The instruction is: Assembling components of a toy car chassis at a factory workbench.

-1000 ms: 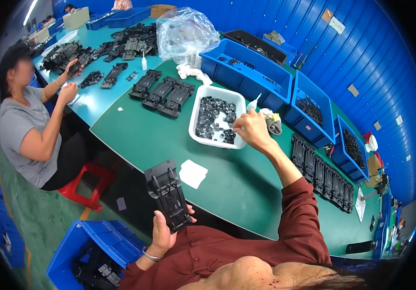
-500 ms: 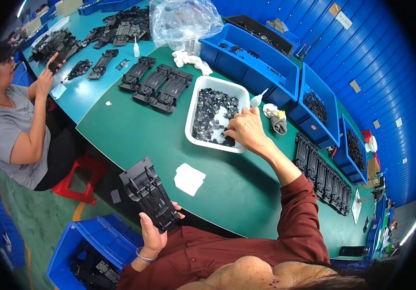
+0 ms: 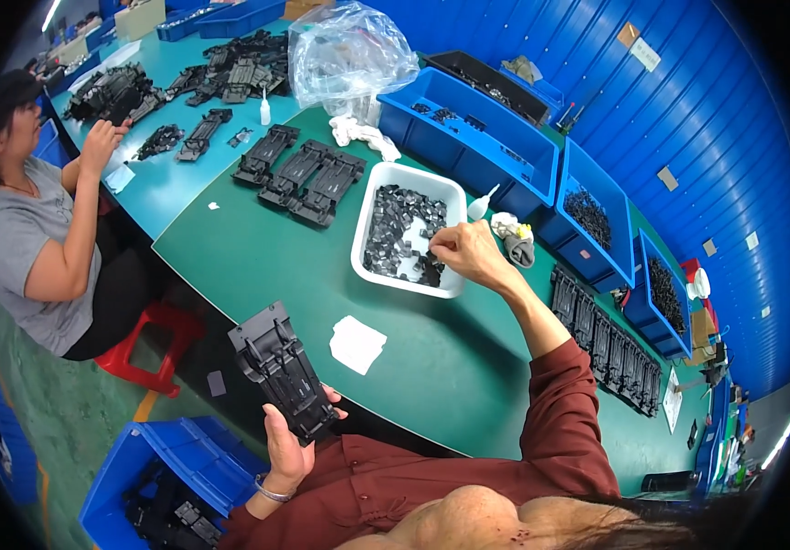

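My left hand (image 3: 289,447) grips the lower end of a long black plastic chassis (image 3: 283,371), held tilted off the table's near edge, above a blue crate. My right hand (image 3: 473,254) reaches over the right side of a white tray (image 3: 364,266) heaped with small black plastic pieces (image 3: 401,215). Its thumb and fingers are pinched together just above the pieces; whatever lies between the fingertips is hidden. A small white squeeze bottle (image 3: 480,205) stands just beyond this hand, beside a crumpled grey and white cloth (image 3: 516,246).
More black chassis (image 3: 308,181) lie behind the tray, and a row of them (image 3: 606,339) runs along the right. Blue bins (image 3: 473,128) of black parts line the back. A white paper (image 3: 358,346) lies nearby. A co-worker (image 3: 42,220) sits at left; a blue crate (image 3: 170,458) stands below.
My right hand's fingertips have closed into a tighter pinch over the pieces. My left hand keeps its hold on the chassis. The co-worker's hands have shifted, and the view has moved slightly.
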Available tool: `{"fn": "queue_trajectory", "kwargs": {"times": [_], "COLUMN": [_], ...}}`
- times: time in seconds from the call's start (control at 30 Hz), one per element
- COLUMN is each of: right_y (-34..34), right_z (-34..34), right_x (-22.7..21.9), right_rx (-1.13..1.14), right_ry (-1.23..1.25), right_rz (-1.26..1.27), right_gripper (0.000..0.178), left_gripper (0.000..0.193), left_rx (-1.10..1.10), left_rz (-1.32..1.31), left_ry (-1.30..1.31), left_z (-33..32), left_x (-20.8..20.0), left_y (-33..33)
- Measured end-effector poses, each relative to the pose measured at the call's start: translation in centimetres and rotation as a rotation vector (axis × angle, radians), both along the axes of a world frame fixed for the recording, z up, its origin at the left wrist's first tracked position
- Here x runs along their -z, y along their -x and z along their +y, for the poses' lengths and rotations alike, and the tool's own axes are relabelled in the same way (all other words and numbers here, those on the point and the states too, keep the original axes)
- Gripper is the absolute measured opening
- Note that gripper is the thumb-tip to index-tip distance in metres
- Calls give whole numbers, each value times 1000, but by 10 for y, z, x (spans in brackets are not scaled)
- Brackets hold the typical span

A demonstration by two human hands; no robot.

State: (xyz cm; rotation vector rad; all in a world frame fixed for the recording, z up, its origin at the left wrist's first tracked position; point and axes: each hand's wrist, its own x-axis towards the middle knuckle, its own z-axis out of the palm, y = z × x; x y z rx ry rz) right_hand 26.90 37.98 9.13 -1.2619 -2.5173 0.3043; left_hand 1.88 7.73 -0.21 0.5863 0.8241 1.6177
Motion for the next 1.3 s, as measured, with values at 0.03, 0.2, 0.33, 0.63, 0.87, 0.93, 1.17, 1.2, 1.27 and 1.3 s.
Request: {"fn": "queue_trajectory", "kwargs": {"times": [0.03, 0.2, 0.33, 0.63, 0.87, 0.93, 1.17, 1.2, 1.27, 1.3], "right_y": [0, 0, -3, 15, 42, 50, 72, 74, 79, 82], "right_z": [-1, -8, -19, -113, -133, -135, -131, -132, -133, -132], "right_x": [-1, -10, -21, -29, 21, 18, 14, 13, 11, 11], "right_rx": [6, 32, 85, 27, -316, -390, -529, -537, -556, -575], "right_ry": [52, 138, 241, 165, -24, -173, -235, -266, -291, -341], "right_rz": [59, 102, 185, 364, 231, 138, -84, -137, -196, -204], "right_gripper": [16, 22, 25, 15, 15, 19, 23, 25, 27, 27], "left_gripper": [82, 77, 77, 83, 82, 82, 76, 76, 76, 76], "left_rx": [0, -16, -17, -36, -12, -35, -110, -120, -121, -132], "left_rz": [-2, -79, -75, -141, -161, -155, -177, -187, -154, -162], "left_ry": [-5, -62, -53, 57, 43, 54, -4, 2, -10, -5], "left_z": [0, -9, -16, -16, -14, -16, -17, -17, -18, -19], "left_x": [-1, 3, 4, 9, 14, 16, 22, 24, 26, 27], "left_y": [-1, -2, -2, 0, 1, 1, 4, 4, 6, 7]}}
